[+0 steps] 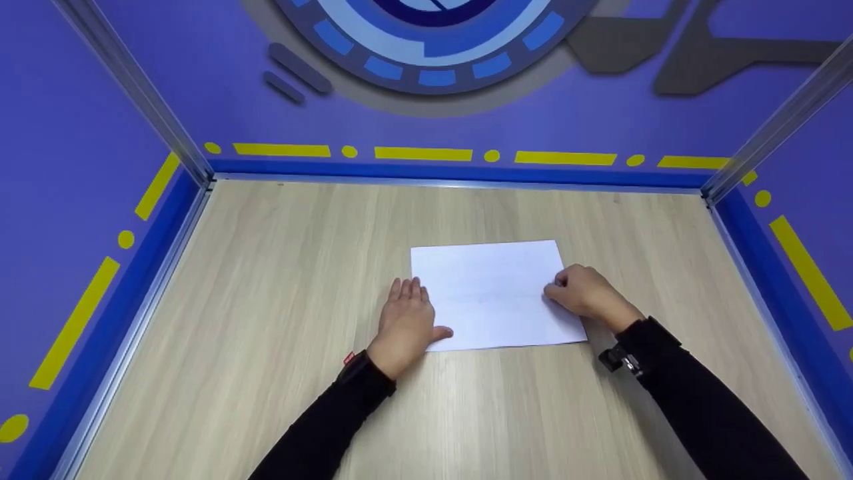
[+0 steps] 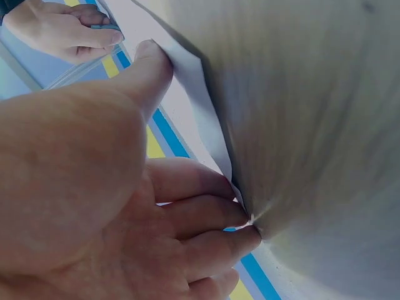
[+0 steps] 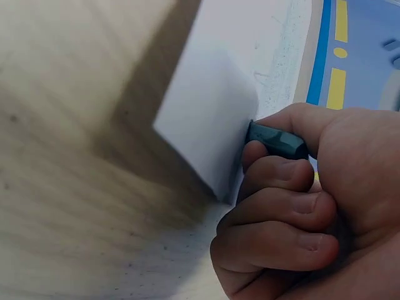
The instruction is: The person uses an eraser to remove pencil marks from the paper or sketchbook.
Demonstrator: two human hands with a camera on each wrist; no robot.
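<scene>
A white sheet of paper [image 1: 490, 293] lies on the wooden table. At its left edge my left hand [image 1: 405, 327] rests with its fingers straight and its thumb spread over the lower left corner. In the left wrist view the paper [image 2: 206, 112] stands slightly off the table near the thumb. My right hand [image 1: 588, 292] is at the paper's right edge, fingers curled. Between thumb and index finger it pinches a short dark green stick-like piece with a bevelled end [image 3: 278, 141], its tip right at the paper [image 3: 206, 106]. The exact kind of this piece I cannot tell.
The light wooden table [image 1: 280, 300] stretches around the paper. Purple-blue panels with yellow marks [image 1: 423, 154] close off the back and both sides, with metal rails [image 1: 166, 107] at the corners. A small black device [image 1: 620, 360] sits at the right wrist.
</scene>
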